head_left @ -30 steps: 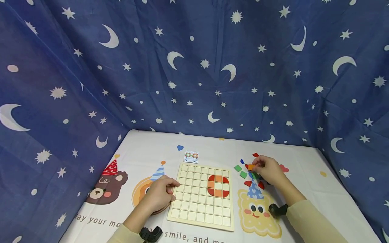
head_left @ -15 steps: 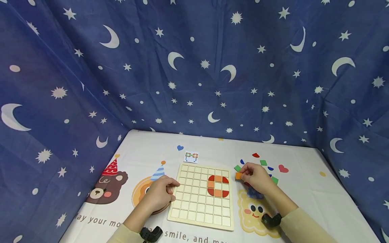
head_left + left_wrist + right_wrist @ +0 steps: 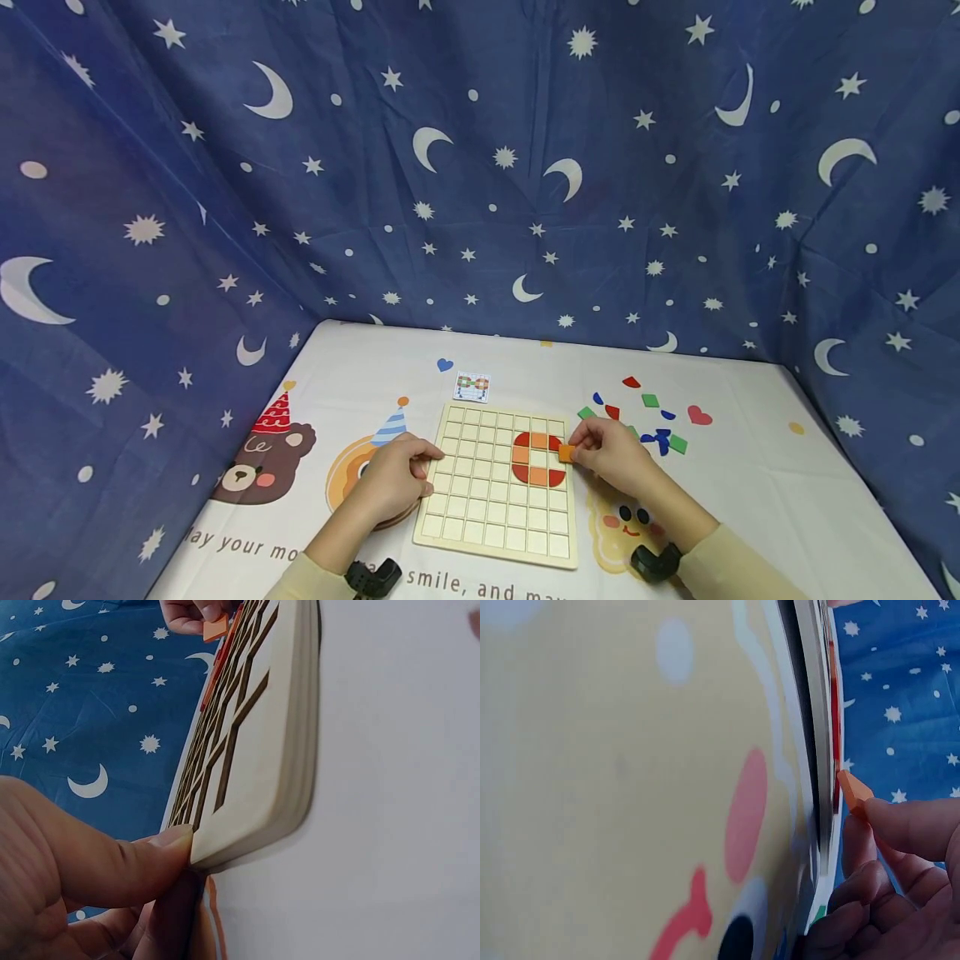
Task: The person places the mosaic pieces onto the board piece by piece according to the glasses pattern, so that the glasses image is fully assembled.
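My right hand [image 3: 613, 454] pinches an orange square tile [image 3: 566, 453] between thumb and fingertips. The tile overlaps the right edge of a pale wooden grid board [image 3: 480, 508], beside a ring of red curved pieces and orange squares [image 3: 538, 477] with a gap on its right side. In the right wrist view, the orange tile [image 3: 855, 793] is tilted close by the red pieces [image 3: 835, 727]. My left hand [image 3: 390, 479] grips the board's left edge; in the left wrist view its thumb [image 3: 169, 838] presses on the board's corner, other fingers lower down.
Loose green [image 3: 650, 401], red [image 3: 632, 382] and blue pieces [image 3: 662, 440] lie right of the board. A small pattern card [image 3: 472, 387] lies behind the board. Starry blue cloth [image 3: 480, 208] hangs around the white printed tablecloth [image 3: 375, 358].
My right hand has carried the orange tile left and toward me, from the loose pieces to the board's right edge. My left hand and the board have stayed put.
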{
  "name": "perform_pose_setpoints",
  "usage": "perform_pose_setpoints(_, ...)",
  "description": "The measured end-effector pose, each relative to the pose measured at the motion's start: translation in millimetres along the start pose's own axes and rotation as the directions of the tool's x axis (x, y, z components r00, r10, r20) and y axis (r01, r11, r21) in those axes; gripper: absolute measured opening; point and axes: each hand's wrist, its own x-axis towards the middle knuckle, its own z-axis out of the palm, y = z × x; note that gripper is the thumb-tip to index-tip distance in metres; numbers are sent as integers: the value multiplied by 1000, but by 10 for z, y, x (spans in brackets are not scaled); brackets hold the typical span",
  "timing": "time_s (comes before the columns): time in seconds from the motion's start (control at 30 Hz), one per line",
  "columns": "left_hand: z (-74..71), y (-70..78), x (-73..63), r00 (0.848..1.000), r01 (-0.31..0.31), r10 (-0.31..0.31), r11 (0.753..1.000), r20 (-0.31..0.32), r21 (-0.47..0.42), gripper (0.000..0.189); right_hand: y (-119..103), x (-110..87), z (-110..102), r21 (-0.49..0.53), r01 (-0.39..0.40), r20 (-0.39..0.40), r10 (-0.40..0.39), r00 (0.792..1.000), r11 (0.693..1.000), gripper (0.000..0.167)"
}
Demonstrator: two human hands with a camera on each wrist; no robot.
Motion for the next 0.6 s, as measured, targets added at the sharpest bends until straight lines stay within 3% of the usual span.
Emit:
perform_pose_setpoints(0.37,2,10,2,1000,7,-7,1000,-2,5,46,-56,-21,94,-80,33,1,-33,999,996,14)
perform_pose_setpoints(0.6,11,2,7,1000,21,-21,1000,-3,9,47,-67,-17,142,-121,10,6,-9,1000,993,16)
